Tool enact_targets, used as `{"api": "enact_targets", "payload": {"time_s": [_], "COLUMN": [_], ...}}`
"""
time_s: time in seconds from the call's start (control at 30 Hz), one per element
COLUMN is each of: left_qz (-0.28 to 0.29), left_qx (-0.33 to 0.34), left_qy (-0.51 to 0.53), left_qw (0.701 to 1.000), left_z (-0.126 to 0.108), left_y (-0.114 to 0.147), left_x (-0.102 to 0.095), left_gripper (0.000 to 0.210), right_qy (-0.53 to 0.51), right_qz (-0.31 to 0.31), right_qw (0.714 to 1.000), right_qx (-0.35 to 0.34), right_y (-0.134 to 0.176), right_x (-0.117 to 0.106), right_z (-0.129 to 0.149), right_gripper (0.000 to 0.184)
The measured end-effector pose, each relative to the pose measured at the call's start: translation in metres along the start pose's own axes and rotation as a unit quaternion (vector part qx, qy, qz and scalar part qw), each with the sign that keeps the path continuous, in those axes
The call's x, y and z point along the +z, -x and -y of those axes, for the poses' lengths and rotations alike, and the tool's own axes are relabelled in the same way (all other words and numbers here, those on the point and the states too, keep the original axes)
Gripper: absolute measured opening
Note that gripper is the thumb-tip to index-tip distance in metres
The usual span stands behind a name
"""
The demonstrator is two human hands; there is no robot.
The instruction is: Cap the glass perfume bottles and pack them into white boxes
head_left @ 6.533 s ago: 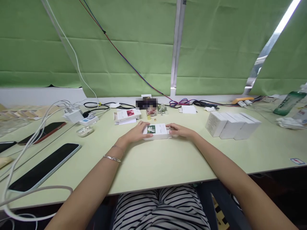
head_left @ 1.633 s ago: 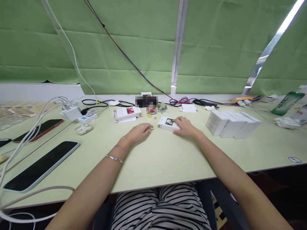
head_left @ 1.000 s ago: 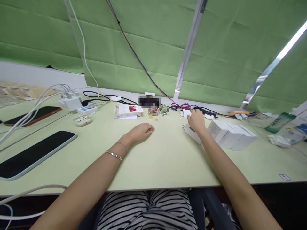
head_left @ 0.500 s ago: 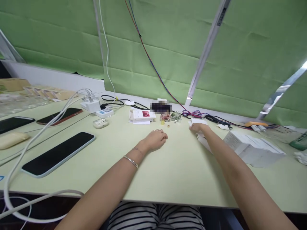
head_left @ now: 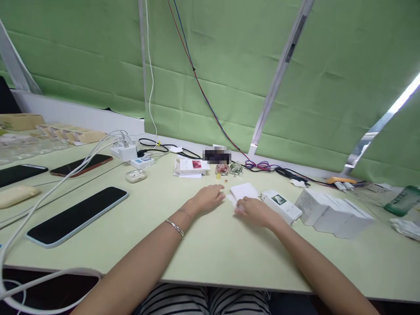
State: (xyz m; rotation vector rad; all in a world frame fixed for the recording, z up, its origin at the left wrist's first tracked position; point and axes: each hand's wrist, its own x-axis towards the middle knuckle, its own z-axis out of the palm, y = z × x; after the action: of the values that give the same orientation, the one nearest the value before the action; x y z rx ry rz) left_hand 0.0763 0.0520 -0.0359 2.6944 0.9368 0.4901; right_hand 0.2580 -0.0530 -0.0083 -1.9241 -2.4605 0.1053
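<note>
My right hand (head_left: 255,211) pinches the near edge of a flat white paper piece (head_left: 244,191), low over the table. Fingers loosely outstretched, my left hand (head_left: 207,198) rests on the table to the left of it and holds nothing. Just right of the paper lies a white box (head_left: 281,206) with a green picture. Beyond my hands sit a pink round glass bottle (head_left: 222,169) and a green one (head_left: 235,168). A yellow cap (head_left: 218,176) and a tiny tan piece (head_left: 226,181) are in front of them.
At the back stands a white box with a red picture (head_left: 196,165). Several white boxes (head_left: 333,214) line the right. Leftward lie a phone (head_left: 78,214), an earbud case (head_left: 136,176), a power strip (head_left: 124,152) and white cables. Dark cables (head_left: 290,175) run along the back edge.
My right hand has come left and nearer with the white paper, leaving the green-pictured box in view. My left hand stays about where it was, its fingers a little straighter.
</note>
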Motion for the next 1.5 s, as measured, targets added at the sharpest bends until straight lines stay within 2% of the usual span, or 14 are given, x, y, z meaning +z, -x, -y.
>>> {"api": "enact_targets", "payload": {"time_s": [0.1, 0.23, 0.37, 0.47, 0.53, 0.63, 0.7, 0.83, 0.93, 1.1, 1.2, 1.3, 1.43, 1.5], "left_qz": [-0.010, 0.033, 0.084, 0.103, 0.117, 0.137, 0.114, -0.034, -0.091, -0.085, -0.019, 0.061, 0.029, 0.030], "left_qx": [-0.033, -0.018, 0.021, 0.012, 0.001, 0.003, -0.001, -0.013, 0.005, 0.014, 0.029, 0.043, 0.031, 0.044], "left_qy": [0.027, 0.008, -0.006, 0.023, 0.040, 0.063, 0.075, 0.073, 0.073, 0.064, 0.051, 0.036, 0.033, 0.052], "left_qw": [0.999, 0.999, 0.996, 0.994, 0.992, 0.989, 0.991, 0.997, 0.993, 0.994, 0.998, 0.997, 0.999, 0.997], "left_z": [-0.006, -0.008, -0.003, 0.001, 0.003, 0.002, 0.001, -0.004, -0.006, -0.004, 0.002, 0.006, 0.004, 0.001], "left_y": [0.002, 0.003, 0.001, -0.001, -0.002, -0.005, -0.007, -0.008, -0.008, -0.007, -0.007, -0.006, -0.003, -0.001], "left_x": [-0.005, -0.010, -0.012, -0.013, -0.013, -0.014, -0.014, -0.015, -0.016, -0.015, -0.013, -0.014, -0.019, -0.020], "left_gripper": [0.050, 0.053, 0.058, 0.059, 0.055, 0.044, 0.037, 0.026, 0.018, 0.017, 0.026, 0.035, 0.028, 0.032], "right_qy": [-0.094, -0.127, -0.116, -0.115, -0.114, -0.108, -0.096, -0.070, -0.074, -0.095, -0.130, -0.130, -0.104, -0.102], "right_qz": [-0.100, -0.219, -0.130, -0.069, -0.066, -0.090, -0.131, -0.258, -0.296, -0.257, -0.224, -0.184, -0.066, -0.030], "right_qw": [0.982, 0.964, 0.984, 0.991, 0.990, 0.989, 0.986, 0.963, 0.952, 0.953, 0.952, 0.966, 0.990, 0.993], "right_qx": [-0.130, -0.076, -0.023, 0.011, 0.043, 0.054, 0.047, 0.029, -0.016, -0.133, -0.163, -0.128, -0.063, -0.050], "right_y": [0.003, -0.006, -0.010, -0.011, -0.011, -0.011, -0.010, -0.005, -0.002, 0.002, 0.003, 0.002, -0.001, -0.001], "right_x": [0.008, 0.023, 0.033, 0.035, 0.034, 0.031, 0.026, 0.016, 0.013, 0.011, 0.010, 0.012, 0.021, 0.024], "right_z": [0.010, -0.005, -0.026, -0.035, -0.038, -0.038, -0.035, -0.029, -0.028, -0.030, -0.030, -0.033, -0.037, -0.038], "right_gripper": [0.034, 0.035, 0.055, 0.076, 0.086, 0.081, 0.072, 0.054, 0.038, 0.025, 0.032, 0.042, 0.078, 0.086]}}
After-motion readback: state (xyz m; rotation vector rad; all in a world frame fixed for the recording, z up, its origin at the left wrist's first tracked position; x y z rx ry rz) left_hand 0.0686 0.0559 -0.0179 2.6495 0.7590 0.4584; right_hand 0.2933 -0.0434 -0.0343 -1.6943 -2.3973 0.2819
